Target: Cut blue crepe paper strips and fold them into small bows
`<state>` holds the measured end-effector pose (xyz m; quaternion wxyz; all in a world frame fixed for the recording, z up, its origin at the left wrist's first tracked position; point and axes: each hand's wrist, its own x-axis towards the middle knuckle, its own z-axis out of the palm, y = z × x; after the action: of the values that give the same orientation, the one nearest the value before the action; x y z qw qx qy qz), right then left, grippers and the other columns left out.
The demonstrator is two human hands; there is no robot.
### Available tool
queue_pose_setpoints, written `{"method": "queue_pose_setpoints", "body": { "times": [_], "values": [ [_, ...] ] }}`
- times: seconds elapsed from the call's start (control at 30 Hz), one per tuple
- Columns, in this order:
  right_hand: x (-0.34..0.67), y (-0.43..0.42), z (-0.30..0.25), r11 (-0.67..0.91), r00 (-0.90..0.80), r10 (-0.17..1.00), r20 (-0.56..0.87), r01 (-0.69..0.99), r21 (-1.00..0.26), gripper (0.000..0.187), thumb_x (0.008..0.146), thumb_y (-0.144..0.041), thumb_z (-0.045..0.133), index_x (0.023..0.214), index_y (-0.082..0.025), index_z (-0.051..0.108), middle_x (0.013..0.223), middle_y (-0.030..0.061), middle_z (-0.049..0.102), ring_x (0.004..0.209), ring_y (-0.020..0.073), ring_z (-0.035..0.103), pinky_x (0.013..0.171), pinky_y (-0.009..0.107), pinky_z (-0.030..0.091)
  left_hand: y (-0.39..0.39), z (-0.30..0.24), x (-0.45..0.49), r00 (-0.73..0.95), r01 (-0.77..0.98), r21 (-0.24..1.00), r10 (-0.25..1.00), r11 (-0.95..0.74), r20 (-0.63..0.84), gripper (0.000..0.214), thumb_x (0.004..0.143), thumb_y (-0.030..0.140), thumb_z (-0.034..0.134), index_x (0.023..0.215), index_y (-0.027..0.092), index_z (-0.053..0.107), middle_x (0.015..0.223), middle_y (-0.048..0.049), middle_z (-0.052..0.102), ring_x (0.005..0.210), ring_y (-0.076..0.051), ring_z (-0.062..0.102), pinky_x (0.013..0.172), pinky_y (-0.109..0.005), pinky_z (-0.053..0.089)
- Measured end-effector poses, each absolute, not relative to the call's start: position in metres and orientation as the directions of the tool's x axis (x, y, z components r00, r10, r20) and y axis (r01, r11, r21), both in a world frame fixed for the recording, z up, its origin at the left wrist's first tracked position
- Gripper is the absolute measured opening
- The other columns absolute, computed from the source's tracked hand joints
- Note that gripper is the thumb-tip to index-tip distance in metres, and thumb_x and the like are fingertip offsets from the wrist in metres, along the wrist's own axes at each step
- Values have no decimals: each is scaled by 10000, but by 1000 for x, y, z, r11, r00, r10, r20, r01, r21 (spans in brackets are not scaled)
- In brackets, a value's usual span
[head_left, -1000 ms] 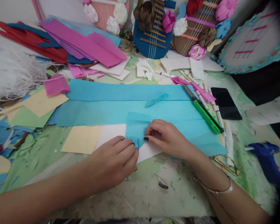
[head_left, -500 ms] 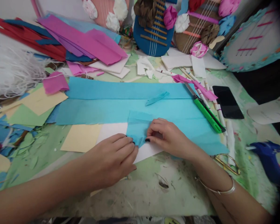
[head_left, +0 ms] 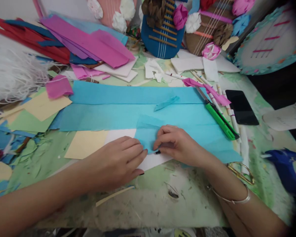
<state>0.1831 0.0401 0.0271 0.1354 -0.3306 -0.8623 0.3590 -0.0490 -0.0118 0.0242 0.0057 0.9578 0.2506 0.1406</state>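
A small piece of light blue crepe paper (head_left: pixel 148 130) lies over the larger blue sheet and a white sheet (head_left: pixel 151 162). My right hand (head_left: pixel 179 144) pinches the piece near its lower right edge, thumb and index finger bent together. My left hand (head_left: pixel 120 161) rests at its lower left edge. The left fingers are bent and side by side, with the thumb held apart below them; their tips are partly hidden. The long blue crepe paper sheet (head_left: pixel 108 117) spreads behind both hands, with a narrow twisted blue scrap (head_left: pixel 166 103) on top.
A green box cutter (head_left: pixel 222 121) lies on the sheet's right end, near a black phone (head_left: pixel 241 107). Gold-handled scissors (head_left: pixel 241 172) sit by my right forearm. Cream paper (head_left: pixel 85 144) is at left, and paper guitars (head_left: pixel 161 36) stand at the back.
My left hand has shifted slightly up and right. The crumpled lower edge of the small blue piece now looks flatter. My right hand has stayed almost in place.
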Motion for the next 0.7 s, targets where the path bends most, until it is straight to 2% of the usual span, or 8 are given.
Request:
{"method": "queue_pose_setpoints", "body": {
  "times": [0.17,0.37,0.7],
  "values": [
    [182,41,27,526,-745,667,7,465,-712,131,818,-64,619,787,-180,670,802,9,625,799,144,549,772,290,384,-9,24,-51,850,460,74,462,-885,253,264,925,320,512,1058,115,610,918,-110,650,935,-250,597,819,-409,510],
    [179,39,28,542,-727,686,-11,521,-660,115,874,-142,571,770,-169,612,785,18,611,782,151,519,748,296,358,-7,25,-53,855,440,86,446,-894,264,254,928,313,505,1038,119,626,898,-109,642,925,-250,597,813,-417,513],
    [174,36,24,530,-677,736,-19,593,-605,111,876,-201,586,771,-166,586,765,15,584,761,151,506,739,295,345,-2,27,-57,862,394,141,419,-908,285,238,930,257,489,1006,110,661,906,-125,658,923,-263,605,795,-430,525]
  ]
}}
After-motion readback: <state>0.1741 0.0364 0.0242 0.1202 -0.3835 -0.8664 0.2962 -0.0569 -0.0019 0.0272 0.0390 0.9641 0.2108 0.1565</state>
